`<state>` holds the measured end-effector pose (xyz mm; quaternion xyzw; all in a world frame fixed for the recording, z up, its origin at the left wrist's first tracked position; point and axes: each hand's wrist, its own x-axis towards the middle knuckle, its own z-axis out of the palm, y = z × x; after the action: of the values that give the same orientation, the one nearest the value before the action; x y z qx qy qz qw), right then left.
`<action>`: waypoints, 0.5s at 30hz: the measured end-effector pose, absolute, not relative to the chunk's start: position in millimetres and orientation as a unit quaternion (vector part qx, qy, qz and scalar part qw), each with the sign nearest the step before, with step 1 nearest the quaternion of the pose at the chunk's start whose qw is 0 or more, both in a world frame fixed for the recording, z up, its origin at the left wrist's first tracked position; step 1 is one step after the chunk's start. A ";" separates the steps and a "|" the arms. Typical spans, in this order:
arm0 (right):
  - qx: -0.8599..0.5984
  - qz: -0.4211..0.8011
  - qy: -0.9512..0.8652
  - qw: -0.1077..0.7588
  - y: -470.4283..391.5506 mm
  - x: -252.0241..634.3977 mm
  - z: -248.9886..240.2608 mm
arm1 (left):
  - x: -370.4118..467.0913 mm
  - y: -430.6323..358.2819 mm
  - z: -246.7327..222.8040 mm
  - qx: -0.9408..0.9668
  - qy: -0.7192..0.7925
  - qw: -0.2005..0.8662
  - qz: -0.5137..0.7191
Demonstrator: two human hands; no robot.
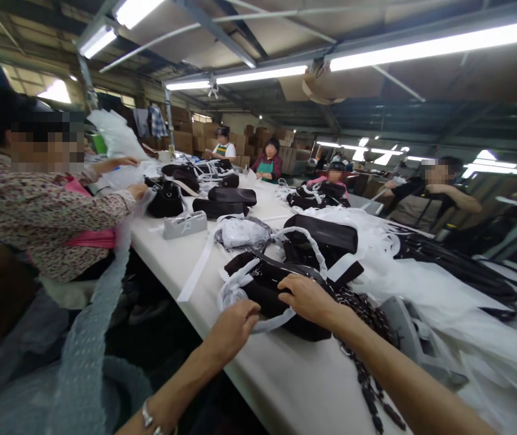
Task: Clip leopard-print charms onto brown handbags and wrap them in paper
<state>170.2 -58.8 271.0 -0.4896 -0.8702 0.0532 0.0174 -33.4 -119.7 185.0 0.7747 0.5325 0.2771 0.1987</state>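
Note:
A black handbag [265,281] lies on the near edge of the table, its strap [276,322] wound in pale plastic wrapping. My left hand [233,326] is closed, its fingers pinching the wrapped strap at the bag's near side. Over the top of the bag, my right hand [306,296] bends its fingers at the opening edge, thumb and fingertips on the black material. Some of the bag's right side is hidden by this hand. Right behind it sits another black bag [321,232] with a wrapped strap.
Dark chains [362,314] and a grey tape dispenser [407,332] lie right of my arm. White sheeting [439,290] covers the right side. Another grey dispenser [185,225] stands left. A co-worker [54,211] sits at left; several people work farther back. Bubble wrap [90,338] hangs beside the table.

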 end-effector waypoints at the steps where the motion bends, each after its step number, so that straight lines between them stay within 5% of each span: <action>1: -0.500 0.055 -0.864 -0.011 -55.0 168.9 265.0 | -39.1 -112.2 186.8 0.786 0.556 0.138 0.232; 8: -0.495 0.095 -0.859 -0.090 -54.7 156.7 238.3 | -62.4 -71.2 162.9 0.845 0.530 0.011 0.065; 15: -0.547 -0.001 -0.837 0.003 -11.4 156.8 236.9 | -64.5 -63.4 143.5 0.865 0.494 -0.077 0.025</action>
<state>156.8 -11.4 236.9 -0.5473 -0.8369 -0.0012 0.0029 -64.5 -63.4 143.5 0.8654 0.4944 0.0254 -0.0769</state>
